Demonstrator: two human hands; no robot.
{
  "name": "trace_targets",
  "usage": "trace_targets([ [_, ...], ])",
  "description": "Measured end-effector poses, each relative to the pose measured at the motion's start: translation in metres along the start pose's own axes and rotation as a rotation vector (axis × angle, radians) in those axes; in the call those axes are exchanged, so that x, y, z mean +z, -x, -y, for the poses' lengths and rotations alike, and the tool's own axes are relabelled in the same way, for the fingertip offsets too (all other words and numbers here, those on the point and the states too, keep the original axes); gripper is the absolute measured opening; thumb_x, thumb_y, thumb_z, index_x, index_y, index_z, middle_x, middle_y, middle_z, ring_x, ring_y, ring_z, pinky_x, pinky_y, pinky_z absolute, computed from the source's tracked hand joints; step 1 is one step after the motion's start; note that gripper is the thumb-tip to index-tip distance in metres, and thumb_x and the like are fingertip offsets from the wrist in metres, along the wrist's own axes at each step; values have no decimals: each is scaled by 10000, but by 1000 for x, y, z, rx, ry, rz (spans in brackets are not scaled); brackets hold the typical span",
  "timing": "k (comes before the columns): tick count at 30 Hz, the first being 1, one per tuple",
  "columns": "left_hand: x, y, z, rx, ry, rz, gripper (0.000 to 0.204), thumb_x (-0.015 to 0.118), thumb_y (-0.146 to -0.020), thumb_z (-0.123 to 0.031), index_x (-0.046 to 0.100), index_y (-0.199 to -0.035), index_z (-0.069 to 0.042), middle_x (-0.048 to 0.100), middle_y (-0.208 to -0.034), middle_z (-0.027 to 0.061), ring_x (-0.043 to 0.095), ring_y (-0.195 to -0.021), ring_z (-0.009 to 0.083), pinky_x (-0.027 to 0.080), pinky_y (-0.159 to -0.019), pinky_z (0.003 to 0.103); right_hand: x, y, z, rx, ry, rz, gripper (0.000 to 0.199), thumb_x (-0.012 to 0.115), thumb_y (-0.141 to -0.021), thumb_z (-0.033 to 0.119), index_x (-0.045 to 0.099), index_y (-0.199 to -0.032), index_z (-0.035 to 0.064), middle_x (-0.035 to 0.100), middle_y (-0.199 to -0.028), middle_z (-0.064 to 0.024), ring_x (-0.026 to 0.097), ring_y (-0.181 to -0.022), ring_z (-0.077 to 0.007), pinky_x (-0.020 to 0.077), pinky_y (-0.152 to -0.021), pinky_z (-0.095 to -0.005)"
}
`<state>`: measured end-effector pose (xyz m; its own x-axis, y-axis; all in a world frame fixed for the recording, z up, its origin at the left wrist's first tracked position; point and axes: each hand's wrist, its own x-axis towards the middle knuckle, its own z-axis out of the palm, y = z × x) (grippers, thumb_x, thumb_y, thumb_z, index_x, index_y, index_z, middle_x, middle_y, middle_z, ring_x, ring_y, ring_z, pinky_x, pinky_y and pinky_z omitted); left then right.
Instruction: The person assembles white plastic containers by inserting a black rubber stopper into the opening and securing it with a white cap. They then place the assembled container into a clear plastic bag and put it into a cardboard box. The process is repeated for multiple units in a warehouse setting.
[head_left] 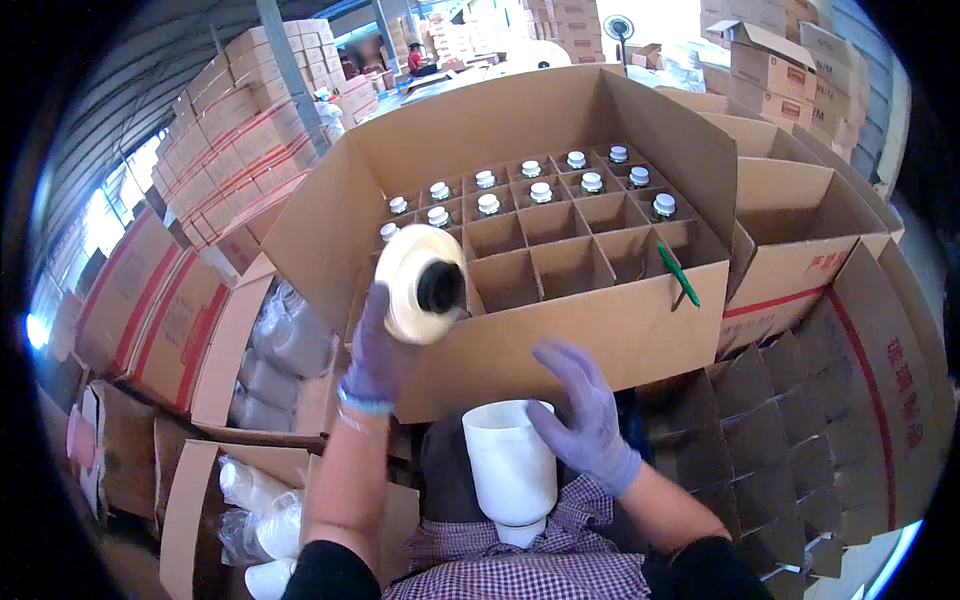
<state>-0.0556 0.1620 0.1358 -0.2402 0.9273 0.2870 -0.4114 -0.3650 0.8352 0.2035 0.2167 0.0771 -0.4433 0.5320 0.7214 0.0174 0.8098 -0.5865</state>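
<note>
My left hand (375, 345), in a purple glove, is closed on a round cream piece with a black centre (415, 285); motion blurs it and I cannot make out its kind. It is raised over the near left edge of a large open carton (560, 340). Cardboard dividers split the carton into cells, and several bottles with white caps (540, 192) stand in the farther ones. My right hand (585, 415), also gloved, has its fingers spread beside a white container with a narrow lower end (510, 465). This container rests upright against my checked apron, its rim near my right thumb.
A green pen-like tool (678, 275) hangs over the carton's front wall. To the lower left, a box (190, 520) holds white pieces in clear plastic. Folded cardboard dividers (760, 440) and open cartons (790, 240) fill the right side. Stacked cartons (240, 130) rise behind.
</note>
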Motion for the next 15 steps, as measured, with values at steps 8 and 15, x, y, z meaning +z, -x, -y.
trace_targets([
  [8, 72, 78, 46, 621, -1223, -17, 985, 736, -718, -690, 432, -1454, -111, 363, -1537, 244, 389, -1384, 442, 313, -1125, 586, 54, -27, -11, -233, -43, -43, 415, 710, -855, 201, 558, -1202, 31, 644, -1136, -191, 656, -1050, -323, 534, -848, -397],
  [15, 65, 108, 25, -71, 57, -58, 726, 566, -986, -491, 372, -1464, 20, 487, -1469, 165, 476, -1363, 275, 374, -1136, 363, 31, -27, 22, -138, -11, 75, 519, 765, -759, 281, 557, -1175, 51, 654, -949, -183, 686, -864, -348, 559, -764, -378],
])
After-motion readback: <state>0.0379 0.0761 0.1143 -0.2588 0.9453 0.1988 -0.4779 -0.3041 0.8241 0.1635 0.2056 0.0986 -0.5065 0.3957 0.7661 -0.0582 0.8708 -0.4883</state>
